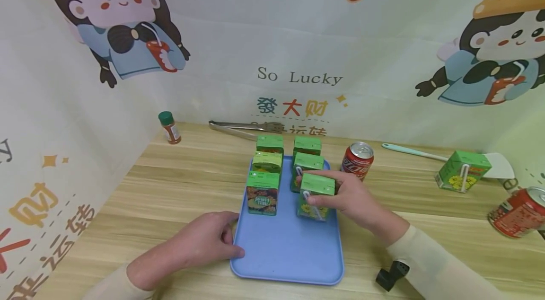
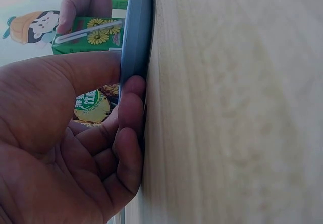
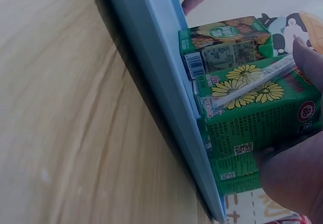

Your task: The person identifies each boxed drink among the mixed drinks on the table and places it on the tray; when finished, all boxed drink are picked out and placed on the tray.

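On the table lies a blue tray (image 1: 285, 252) with two rows of green drink cartons. My right hand (image 1: 353, 200) grips a drink carton (image 1: 316, 196) by its upper part, at the near end of the right row. Yellow flowers and a straw show on this carton (image 3: 257, 113) in the right wrist view. My left hand (image 1: 204, 238) pinches the tray's left rim, thumb on top and fingertips (image 2: 132, 110) curled against its outer edge. The left row's nearest carton (image 1: 262, 198) has a brown fruit picture. Behind the held carton stands another flowered carton (image 1: 308, 162).
A red can (image 1: 357, 158) stands right of the tray. Farther right are another carton (image 1: 461, 172), a turquoise-handled spatula (image 1: 415, 152) and a second red can (image 1: 517, 212). Metal tongs (image 1: 242, 127) and a spice jar (image 1: 170, 128) sit along the back.
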Available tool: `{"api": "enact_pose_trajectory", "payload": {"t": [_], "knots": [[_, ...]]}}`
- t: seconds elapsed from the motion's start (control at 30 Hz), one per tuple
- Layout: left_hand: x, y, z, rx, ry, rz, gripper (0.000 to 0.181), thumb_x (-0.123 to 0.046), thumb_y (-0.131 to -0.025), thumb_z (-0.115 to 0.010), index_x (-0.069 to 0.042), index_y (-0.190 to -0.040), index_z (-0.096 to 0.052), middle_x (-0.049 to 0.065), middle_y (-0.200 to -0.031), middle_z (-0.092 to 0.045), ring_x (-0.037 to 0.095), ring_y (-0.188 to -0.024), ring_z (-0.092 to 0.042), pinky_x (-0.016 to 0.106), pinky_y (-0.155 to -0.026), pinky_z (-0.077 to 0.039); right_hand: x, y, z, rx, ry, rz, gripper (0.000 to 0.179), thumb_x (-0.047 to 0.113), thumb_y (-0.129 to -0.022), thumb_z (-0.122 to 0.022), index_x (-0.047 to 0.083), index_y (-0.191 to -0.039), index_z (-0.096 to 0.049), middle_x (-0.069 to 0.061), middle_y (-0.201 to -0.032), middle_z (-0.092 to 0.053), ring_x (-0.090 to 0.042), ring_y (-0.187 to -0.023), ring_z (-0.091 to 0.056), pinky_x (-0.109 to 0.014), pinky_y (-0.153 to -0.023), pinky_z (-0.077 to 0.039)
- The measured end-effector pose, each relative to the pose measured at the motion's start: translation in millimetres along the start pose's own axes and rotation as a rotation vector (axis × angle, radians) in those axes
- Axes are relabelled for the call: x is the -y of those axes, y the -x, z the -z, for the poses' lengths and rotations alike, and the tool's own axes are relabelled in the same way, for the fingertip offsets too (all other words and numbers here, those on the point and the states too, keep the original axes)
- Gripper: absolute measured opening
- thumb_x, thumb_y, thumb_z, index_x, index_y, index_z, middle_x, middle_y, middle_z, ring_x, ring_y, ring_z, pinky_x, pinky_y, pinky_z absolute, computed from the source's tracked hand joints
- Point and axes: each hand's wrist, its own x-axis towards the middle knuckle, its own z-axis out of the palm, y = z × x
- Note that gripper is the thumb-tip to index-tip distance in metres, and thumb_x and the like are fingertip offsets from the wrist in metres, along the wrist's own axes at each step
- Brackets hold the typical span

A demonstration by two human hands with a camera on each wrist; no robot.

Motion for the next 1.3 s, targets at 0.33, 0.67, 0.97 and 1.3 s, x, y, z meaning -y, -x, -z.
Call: {"api": "enact_pose_trajectory", "payload": {"t": [0.33,0.67,0.97,1.3], "knots": [[1.1,-0.2,-0.4,-0.007,-0.019,-0.006,0.085,-0.026,-0.084,-0.098,0.018,-0.146,-0.058,-0.011,-0.072,-0.064,0.009,-0.062,-0.059,0.029,-0.061,-0.050,-4,-10.6,-11,0.003,-0.017,0.018,0.061,0.017,-0.094,-0.092,0.010,-0.150,-0.070,-0.004,-0.140,-0.077,-0.023,-0.113,-0.074,-0.031,-0.092,-0.060],[2.8,-1.5,-1.8,0.002,0.001,-0.017,0.087,-0.025,-0.084,-0.098,0.017,-0.148,-0.056,-0.011,-0.072,-0.064,0.010,-0.063,-0.059,0.030,-0.062,-0.050,-8,-12.7,-13,-0.026,0.016,-0.024,0.063,0.018,-0.092,-0.094,0.010,-0.150,-0.071,-0.004,-0.138,-0.078,-0.022,-0.108,-0.074,-0.029,-0.090,-0.059],[2.8,0.0,-0.5,-0.003,-0.007,-0.014,0.088,-0.026,-0.084,-0.097,0.018,-0.148,-0.055,-0.012,-0.074,-0.064,0.009,-0.064,-0.060,0.030,-0.065,-0.052,-10,-12.7,-13,-0.055,0.076,-0.016,0.060,0.020,-0.091,-0.095,0.009,-0.145,-0.073,-0.009,-0.132,-0.079,-0.022,-0.104,-0.074,-0.032,-0.088,-0.061],[2.7,-1.3,-1.2,-0.006,-0.003,-0.017,0.089,-0.026,-0.084,-0.098,0.018,-0.148,-0.056,-0.012,-0.075,-0.064,0.008,-0.064,-0.060,0.029,-0.065,-0.051,-11,-11.8,-12,-0.077,0.110,-0.050,0.061,0.020,-0.090,-0.096,0.006,-0.144,-0.072,-0.011,-0.116,-0.078,-0.022,-0.096,-0.072,-0.036,-0.083,-0.060]]}}
